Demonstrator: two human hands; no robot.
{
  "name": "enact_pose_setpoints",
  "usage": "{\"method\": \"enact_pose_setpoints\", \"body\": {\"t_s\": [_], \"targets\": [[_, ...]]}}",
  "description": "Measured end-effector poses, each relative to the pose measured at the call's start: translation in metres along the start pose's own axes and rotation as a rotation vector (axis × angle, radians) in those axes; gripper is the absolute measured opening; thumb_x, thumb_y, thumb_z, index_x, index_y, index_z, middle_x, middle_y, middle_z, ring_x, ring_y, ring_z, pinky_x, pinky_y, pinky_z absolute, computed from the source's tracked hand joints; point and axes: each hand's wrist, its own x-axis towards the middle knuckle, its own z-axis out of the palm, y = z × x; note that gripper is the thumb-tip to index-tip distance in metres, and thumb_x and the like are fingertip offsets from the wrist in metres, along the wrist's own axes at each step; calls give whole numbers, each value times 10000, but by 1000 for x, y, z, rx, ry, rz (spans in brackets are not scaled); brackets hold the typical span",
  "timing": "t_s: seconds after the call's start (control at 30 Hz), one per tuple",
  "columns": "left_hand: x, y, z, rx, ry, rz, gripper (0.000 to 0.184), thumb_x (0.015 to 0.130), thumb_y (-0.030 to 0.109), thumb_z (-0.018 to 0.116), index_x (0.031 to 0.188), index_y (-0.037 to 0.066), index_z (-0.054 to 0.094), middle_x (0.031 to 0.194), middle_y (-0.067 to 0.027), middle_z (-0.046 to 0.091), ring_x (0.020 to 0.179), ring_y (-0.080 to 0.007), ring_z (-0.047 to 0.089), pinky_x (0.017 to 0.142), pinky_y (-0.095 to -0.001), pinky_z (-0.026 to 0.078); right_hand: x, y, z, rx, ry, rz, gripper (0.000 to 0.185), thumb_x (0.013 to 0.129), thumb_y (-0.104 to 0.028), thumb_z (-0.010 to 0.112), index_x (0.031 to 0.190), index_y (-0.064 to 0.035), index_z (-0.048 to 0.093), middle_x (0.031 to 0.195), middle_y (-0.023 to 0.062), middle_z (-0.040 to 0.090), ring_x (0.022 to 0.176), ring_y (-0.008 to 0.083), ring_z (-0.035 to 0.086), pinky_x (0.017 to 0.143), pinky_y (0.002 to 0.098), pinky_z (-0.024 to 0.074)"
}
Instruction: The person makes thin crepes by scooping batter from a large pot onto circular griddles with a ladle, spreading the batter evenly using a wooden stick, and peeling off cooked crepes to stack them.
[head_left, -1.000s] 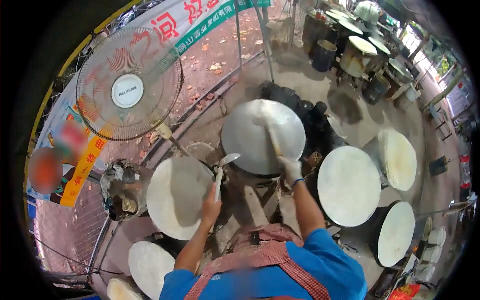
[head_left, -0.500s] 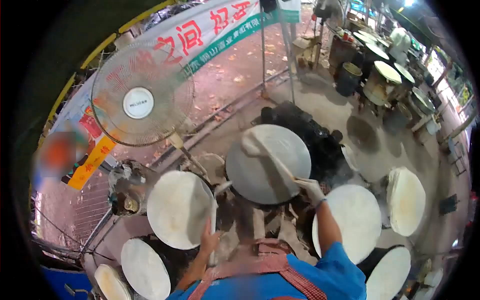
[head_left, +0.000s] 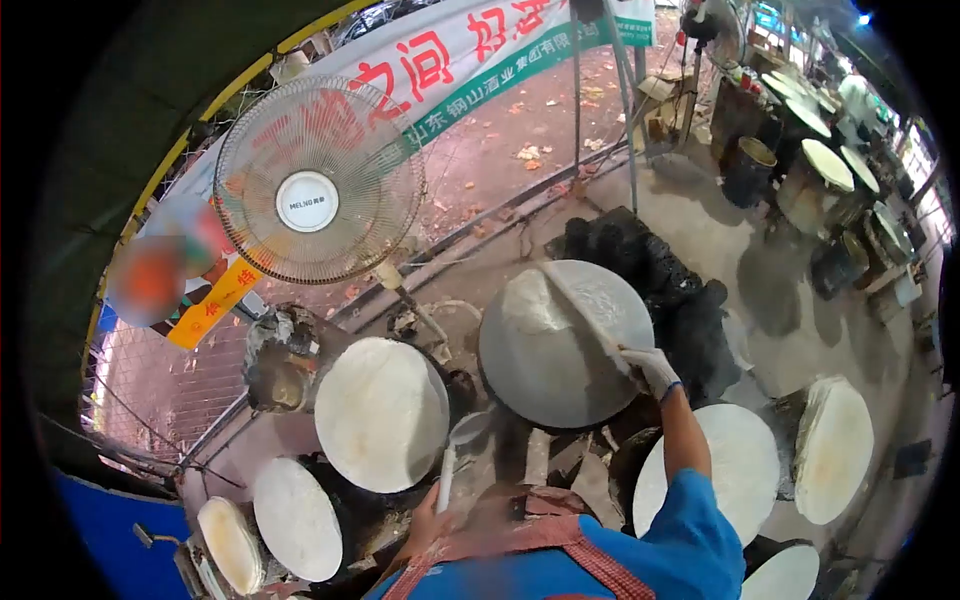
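My right hand (head_left: 650, 370), in a pale glove, grips the end of a long wooden spreader (head_left: 585, 315). The tool lies slantwise over a large round griddle (head_left: 505, 375), with a whitish patch of batter (head_left: 530, 300) on the griddle's far left part. Low in front of my body, my left hand (head_left: 428, 520) is closed round the white handle of a ladle (head_left: 447, 475). The ladle's bowl points away from me, between the griddle and a round pale flatbread (head_left: 382, 415) at the left. Some of my left fingers are hidden.
More round flatbreads (head_left: 298, 520) lie at lower left, with others (head_left: 735, 465) at right and a thick stack (head_left: 835, 450) beyond. A standing fan (head_left: 307, 200) is at upper left. Black coal pieces (head_left: 640, 250) are heaped behind the griddle. Drums (head_left: 750, 170) stand farther back.
The view has shifted, so the surroundings sit farther right. The spreader's far end has swung across the griddle, and a whitish patch shows beside it. The ladle's bowl now shows more clearly.
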Motion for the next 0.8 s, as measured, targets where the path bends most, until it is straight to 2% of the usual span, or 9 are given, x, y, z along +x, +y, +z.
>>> {"method": "enact_pose_setpoints", "body": {"t_s": [0.13,0.3,0.33,0.4,0.47,0.53,0.63,0.7,0.8], "targets": [[-9,34,8,66,11,-94,711,745,80,653,1373,53,321,1077,-39,554,768,-84,518,641,-237,447,-9,33,6,-104,-200,-93,232,723,-276,697,687,-68,600,510,14,480,361,116,411,328,258,285],[-10,1,-1,65,23,34,712,742,36,642,1378,127,337,873,-29,595,588,-93,513,525,-274,436,11,-4,-30,-40,-94,-49,224,767,-272,642,717,-53,640,520,-7,494,373,92,427,324,225,292],[-16,13,3,59,11,-18,693,752,45,625,1377,108,333,937,-32,586,643,-96,520,566,-263,440,12,-16,-14,-53,18,-71,214,754,-278,657,744,-65,637,532,-7,496,387,98,438,320,243,291],[-23,37,6,53,-6,-122,658,771,62,592,1373,72,326,1065,-37,567,754,-102,534,646,-242,449,24,-8,-6,-219,-189,-33,214,751,-271,667,822,-70,643,568,4,516,419,108,457,333,258,312],[-23,33,4,85,-18,-188,655,775,53,598,1371,71,327,1096,-47,562,843,-112,540,712,-250,452,12,8,-8,-244,-326,94,282,736,-244,686,933,-47,645,668,16,581,535,108,519,439,259,397],[-28,65,13,104,1,-164,657,771,49,606,1368,70,332,1118,-54,557,905,-116,537,762,-249,447,16,40,-13,-160,-348,-163,412,690,-195,709,1049,-13,622,839,5,631,721,95,552,649,230,427],[-31,49,11,30,33,-54,656,767,62,623,1359,65,340,1159,-57,545,1003,-129,518,834,-254,424,22,7,-20,-145,-329,-99,279,692,-233,707,898,-53,653,699,5,576,484,87,467,393,219,328],[-39,54,7,101,52,-97,664,768,80,631,1359,55,332,1174,-49,526,991,-125,512,843,-254,417,20,-36,9,-24,-119,-127,214,743,-231,637,869,-61,668,588,-29,517,470,61,433,430,194,320],[-38,48,3,154,27,-293,674,766,87,633,1364,55,324,1130,-44,531,896,-109,516,782,-251,432,63,-24,11,-301,-277,104,246,718,-252,675,884,-71,653,571,-16,484,397,83,398,357,218,268]]}}
